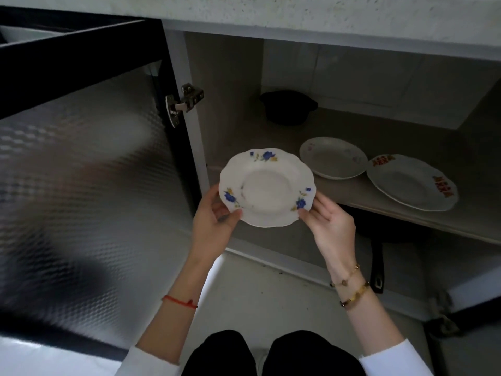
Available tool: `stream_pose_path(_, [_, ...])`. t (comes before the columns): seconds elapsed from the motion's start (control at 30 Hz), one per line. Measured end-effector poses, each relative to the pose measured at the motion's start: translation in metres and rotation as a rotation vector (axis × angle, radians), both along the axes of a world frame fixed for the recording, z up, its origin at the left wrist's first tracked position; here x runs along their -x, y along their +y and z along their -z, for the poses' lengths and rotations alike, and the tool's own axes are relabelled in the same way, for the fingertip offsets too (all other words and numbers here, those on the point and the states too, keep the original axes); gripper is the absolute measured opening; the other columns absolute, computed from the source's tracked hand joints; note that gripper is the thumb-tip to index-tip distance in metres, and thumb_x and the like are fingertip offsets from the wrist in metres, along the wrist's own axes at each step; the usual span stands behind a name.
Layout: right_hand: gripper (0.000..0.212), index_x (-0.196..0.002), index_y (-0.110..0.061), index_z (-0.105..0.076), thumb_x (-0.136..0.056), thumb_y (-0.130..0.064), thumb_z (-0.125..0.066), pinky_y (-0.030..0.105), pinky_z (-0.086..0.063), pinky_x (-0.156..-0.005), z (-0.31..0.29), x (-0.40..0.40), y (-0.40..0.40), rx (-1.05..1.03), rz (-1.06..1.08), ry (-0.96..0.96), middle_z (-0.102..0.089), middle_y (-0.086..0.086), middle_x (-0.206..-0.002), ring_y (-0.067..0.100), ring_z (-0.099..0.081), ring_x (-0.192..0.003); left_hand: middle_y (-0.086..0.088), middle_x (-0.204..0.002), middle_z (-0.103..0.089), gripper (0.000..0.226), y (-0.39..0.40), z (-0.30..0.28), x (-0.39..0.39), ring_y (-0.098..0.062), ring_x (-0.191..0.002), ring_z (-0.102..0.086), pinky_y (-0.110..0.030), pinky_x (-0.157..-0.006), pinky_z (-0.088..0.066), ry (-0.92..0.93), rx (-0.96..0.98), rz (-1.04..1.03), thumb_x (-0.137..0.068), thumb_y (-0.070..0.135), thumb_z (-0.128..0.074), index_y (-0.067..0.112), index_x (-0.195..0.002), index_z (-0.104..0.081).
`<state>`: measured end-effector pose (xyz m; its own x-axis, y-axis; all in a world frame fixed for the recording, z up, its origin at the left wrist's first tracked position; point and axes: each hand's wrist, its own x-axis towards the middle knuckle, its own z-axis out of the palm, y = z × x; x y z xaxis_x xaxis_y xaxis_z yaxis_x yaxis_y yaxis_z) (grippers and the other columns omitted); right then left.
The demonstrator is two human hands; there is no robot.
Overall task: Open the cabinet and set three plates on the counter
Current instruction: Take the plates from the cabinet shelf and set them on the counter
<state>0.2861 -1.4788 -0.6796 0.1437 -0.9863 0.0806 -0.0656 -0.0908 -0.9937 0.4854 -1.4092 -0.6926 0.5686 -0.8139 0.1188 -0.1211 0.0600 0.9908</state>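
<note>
A white scalloped plate with blue flowers (267, 187) is held level in front of the open cabinet, gripped at its near rim by both hands. The left hand (214, 218) is closed on the near-left edge, its grip holding the plate; the right hand (329, 222) is closed on the near-right edge likewise. On the cabinet shelf (349, 191), to the right, a plain pale plate (333, 157) and a plate with red patterns (412, 181) are seen lying just beside each other. A dark pot (287, 107) is set farther back. The cabinet door (81, 169) is swung open at left. The counter (298, 12) runs above.
</note>
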Motion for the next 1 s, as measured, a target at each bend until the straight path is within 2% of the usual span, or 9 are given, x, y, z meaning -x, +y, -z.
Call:
stream_pose_path(0.13, [0.055,-0.129,-0.020,-0.060,-0.078,-0.008,-0.077,0.020,-0.053,-0.092,-0.002,0.013,0.031,-0.033,-0.016,-0.070,-0.070,-0.010,-0.119,0.000,-0.066,-0.106,-0.001,-0.120,-0.064,0.062,0.034,-0.001,0.008,-0.008,-0.103,-0.065,-0.013,-0.077,-0.053,0.051,0.006,0.017,-0.077,-0.005,-0.073,0.013,-0.132,-0.049])
stream_pose_path(0.27, [0.053,-0.128,-0.021,-0.061,-0.080,-0.004,-0.074,0.013,-0.053,-0.086,-0.005,0.026,0.059,-0.048,-0.021,-0.115,-0.070,-0.013,-0.117,0.001,-0.067,-0.106,0.004,-0.122,-0.061,0.072,0.067,-0.009,0.017,0.003,-0.101,-0.063,-0.008,-0.078,-0.050,0.047,-0.001,0.032,-0.075,-0.004,-0.076,0.027,-0.132,-0.044])
stream_pose_path(0.37, [0.056,-0.131,-0.020,-0.059,-0.080,-0.001,-0.073,0.008,-0.052,-0.077,-0.008,0.033,0.077,-0.044,-0.025,-0.144,-0.070,-0.014,-0.118,0.001,-0.067,-0.107,-0.001,-0.124,-0.062,0.085,0.088,-0.016,0.021,0.004,-0.101,-0.064,-0.006,-0.078,-0.048,0.065,-0.018,0.067,-0.074,-0.003,-0.077,0.023,-0.144,-0.038])
stream_pose_path(0.43, [0.055,-0.129,-0.021,-0.060,-0.080,0.001,-0.072,0.007,-0.052,-0.075,-0.010,0.037,0.087,-0.034,-0.025,-0.147,-0.070,-0.016,-0.116,0.001,-0.067,-0.105,0.000,-0.120,-0.066,0.080,0.099,-0.022,0.022,-0.004,-0.102,-0.065,-0.008,-0.079,-0.049,0.022,-0.009,0.097,-0.073,-0.002,-0.078,0.027,-0.140,-0.045])
stream_pose_path(0.5, [0.054,-0.127,-0.024,-0.062,-0.080,0.000,-0.073,0.008,-0.052,-0.076,-0.010,0.039,0.094,-0.032,-0.027,-0.145,-0.070,-0.017,-0.115,0.002,-0.068,-0.105,0.007,-0.110,-0.070,0.076,0.107,-0.026,0.022,-0.005,-0.100,-0.066,-0.008,-0.078,-0.050,-0.013,0.000,0.114,-0.072,-0.002,-0.079,0.031,-0.134,-0.051])
stream_pose_path(0.57, [0.054,-0.126,-0.026,-0.062,-0.080,-0.002,-0.074,0.008,-0.052,-0.078,-0.010,0.040,0.099,-0.031,-0.031,-0.139,-0.070,-0.017,-0.116,0.003,-0.067,-0.106,0.012,-0.105,-0.071,0.077,0.113,-0.029,0.022,-0.004,-0.098,-0.067,-0.009,-0.078,-0.051,-0.018,0.005,0.126,-0.071,-0.005,-0.078,0.028,-0.135,-0.051])
stream_pose_path(0.67, [0.054,-0.127,-0.025,-0.062,-0.079,-0.002,-0.074,0.008,-0.052,-0.078,-0.010,0.040,0.104,-0.031,-0.041,-0.149,-0.070,-0.016,-0.117,0.003,-0.067,-0.107,0.011,-0.106,-0.071,0.080,0.120,-0.029,0.021,-0.004,-0.099,-0.067,-0.009,-0.078,-0.051,-0.026,0.001,0.124,-0.070,-0.005,-0.079,0.025,-0.138,-0.048])
stream_pose_path(0.83, [0.055,-0.129,-0.023,-0.061,-0.080,-0.001,-0.073,0.008,-0.052,-0.077,-0.019,0.034,0.100,-0.053,-0.065,-0.178,-0.070,-0.015,-0.117,0.004,-0.067,-0.108,0.000,-0.119,-0.067,0.081,0.120,-0.031,0.016,-0.013,-0.107,-0.066,-0.014,-0.085,-0.052,-0.007,-0.013,0.096,-0.069,-0.003,-0.080,0.025,-0.138,-0.047])
stream_pose_path(1.0, [0.054,-0.128,-0.022,-0.062,-0.080,0.003,-0.071,0.009,-0.052,-0.077,-0.040,0.025,0.092,-0.085,-0.063,-0.185,-0.070,-0.015,-0.116,0.004,-0.067,-0.107,0.005,-0.117,-0.067,0.082,0.117,-0.049,0.012,-0.010,-0.105,-0.066,-0.014,-0.084,-0.052,0.004,-0.024,0.056,-0.068,-0.002,-0.081,0.026,-0.137,-0.047])
